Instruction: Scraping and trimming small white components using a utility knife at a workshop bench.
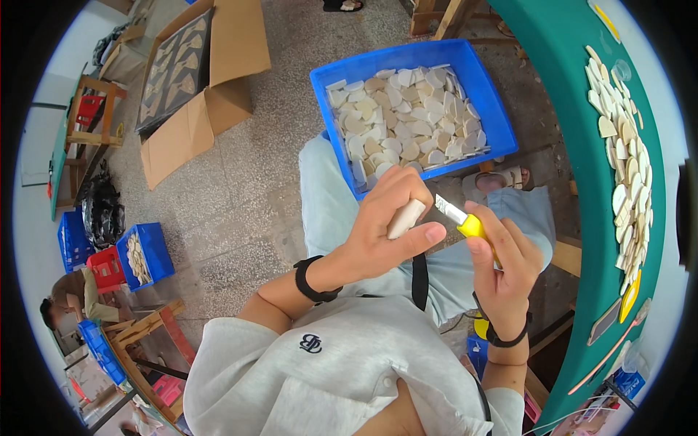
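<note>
Left hand (389, 225) grips wooden piece (406, 218), long axis up-right; right hand (505, 265) clasps yellow knife (465, 220), blade pointing up-left.

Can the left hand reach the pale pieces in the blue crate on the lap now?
Probably not at once: the left hand already holds a pale wooden piece. The blue crate lies just beyond it, open-topped, with nothing between.

A small pale wooden piece (405, 218) is sitting upright, pinched at chest height; a yellow-handled utility knife (465, 220) is pointing its blade toward it.
</note>
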A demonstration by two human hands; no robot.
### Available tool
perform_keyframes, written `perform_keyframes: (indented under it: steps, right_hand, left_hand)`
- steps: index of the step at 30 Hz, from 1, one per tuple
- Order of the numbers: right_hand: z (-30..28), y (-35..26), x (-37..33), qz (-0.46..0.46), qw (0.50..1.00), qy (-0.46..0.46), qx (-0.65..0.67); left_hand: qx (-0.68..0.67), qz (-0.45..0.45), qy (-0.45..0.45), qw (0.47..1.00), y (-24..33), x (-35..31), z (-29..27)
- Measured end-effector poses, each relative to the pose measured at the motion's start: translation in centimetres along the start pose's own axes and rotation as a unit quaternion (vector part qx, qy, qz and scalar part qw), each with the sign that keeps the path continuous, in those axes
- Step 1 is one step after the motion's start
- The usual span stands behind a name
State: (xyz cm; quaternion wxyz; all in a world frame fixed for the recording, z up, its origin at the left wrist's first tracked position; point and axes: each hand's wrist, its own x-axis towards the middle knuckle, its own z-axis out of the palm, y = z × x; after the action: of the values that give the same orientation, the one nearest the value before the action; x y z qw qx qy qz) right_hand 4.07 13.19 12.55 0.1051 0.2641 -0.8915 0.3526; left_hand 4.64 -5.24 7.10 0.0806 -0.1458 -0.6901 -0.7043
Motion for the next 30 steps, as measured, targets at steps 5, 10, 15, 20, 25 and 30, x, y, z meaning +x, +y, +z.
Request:
perform_keyframes:
  steps: [5,10,15,20,25,30]
  right_hand:
    - [-0.3,-0.3,0.4,-0.056,0.998,-0.025,-0.027]
    - [-0.1,-0.4,0.3,-0.072,0.995,-0.025,-0.061]
    - [0.0,-0.5,0.3,-0.086,0.992,-0.022,-0.09]
    - [0.0,-0.5,0.3,-0.086,0.99,-0.021,-0.108]
    - [0.3,-0.2,0.5,-0.06,0.994,-0.019,-0.094]
    - [1.5,1.0,0.4,0.057,0.995,0.064,0.046]
  left_hand:
    - [0.015,0.011,0.011,1.0,0.1,0.0,0.1]
    - [0.059,0.022,0.013,0.998,-0.1,0.0,-0.1]
    - [0.082,0.03,0.017,0.996,-0.2,-0.1,-0.4]
    - [0.106,0.039,0.006,0.994,-0.3,-0.1,-0.6]
    - [0.084,0.015,0.015,0.996,-0.3,-0.1,-0.3]
    - [-0.279,-0.185,-0.027,0.942,-0.2,-0.2,0.3]
